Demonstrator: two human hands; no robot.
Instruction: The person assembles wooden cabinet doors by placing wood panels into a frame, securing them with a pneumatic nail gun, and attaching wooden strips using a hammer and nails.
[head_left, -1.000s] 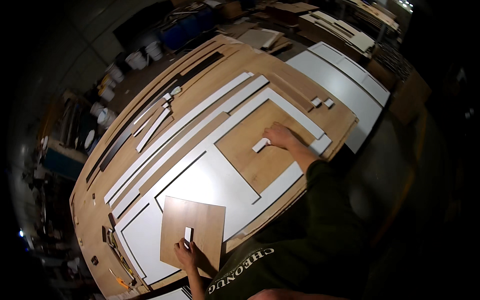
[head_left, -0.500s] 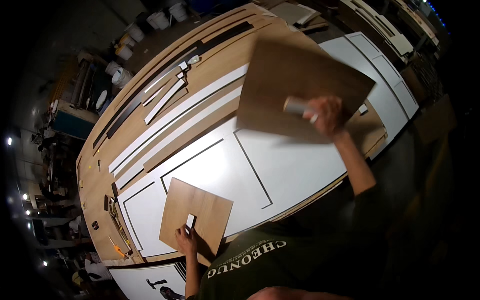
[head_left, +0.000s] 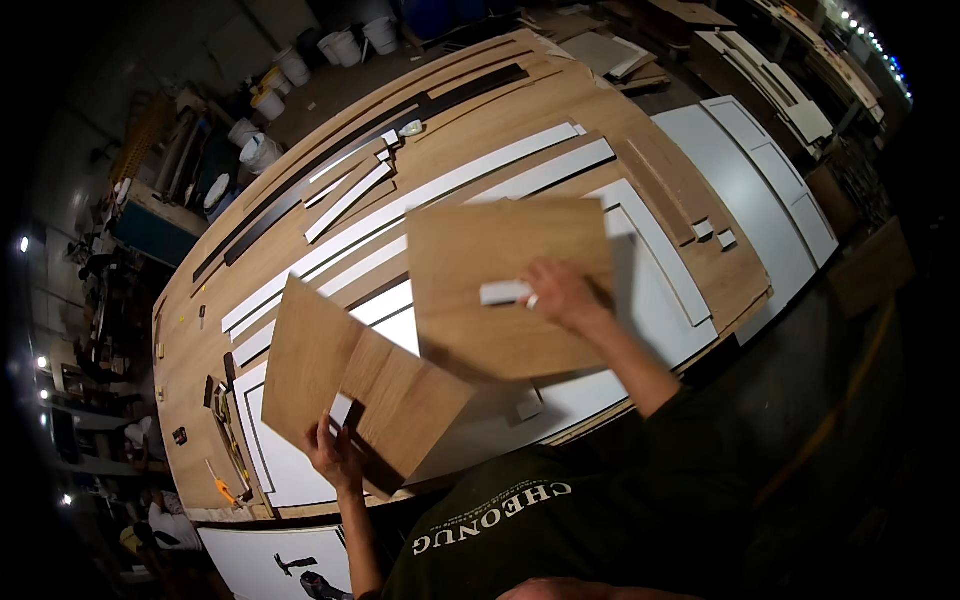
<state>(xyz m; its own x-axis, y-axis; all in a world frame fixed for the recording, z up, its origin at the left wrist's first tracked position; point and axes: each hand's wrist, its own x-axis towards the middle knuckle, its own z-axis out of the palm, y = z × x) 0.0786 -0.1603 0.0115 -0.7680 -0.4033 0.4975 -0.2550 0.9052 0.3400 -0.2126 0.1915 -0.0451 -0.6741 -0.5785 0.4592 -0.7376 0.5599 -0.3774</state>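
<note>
My right hand [head_left: 565, 295] is closed on a small white block [head_left: 503, 293] on the face of a square wood-grain panel [head_left: 480, 240]. That panel is raised over the worktable, its shadow falling on the white sheet beneath. At lower left, my left hand [head_left: 335, 458] grips another white block [head_left: 340, 408], on a second wood-grain panel [head_left: 310, 350]. This one is tilted, and its right corner comes close to the first panel's lower edge. Below both lies a large white panel [head_left: 590, 395] with dark grooves, partly covered. How the blocks are fixed cannot be seen.
White strips [head_left: 480, 165] and dark strips [head_left: 280, 220] lie along the far side of the wooden table [head_left: 590, 100]. Small white blocks [head_left: 703, 229] rest at its right. A clamp-like tool with an orange handle [head_left: 222, 488] lies at the left corner. A hammer [head_left: 293, 564] sits on a lower white board.
The right-hand panel has moved left and toward me, turning to show a lit face. The left-hand panel has shifted left and up, and tilted. Strips and blocks at the right are now uncovered.
</note>
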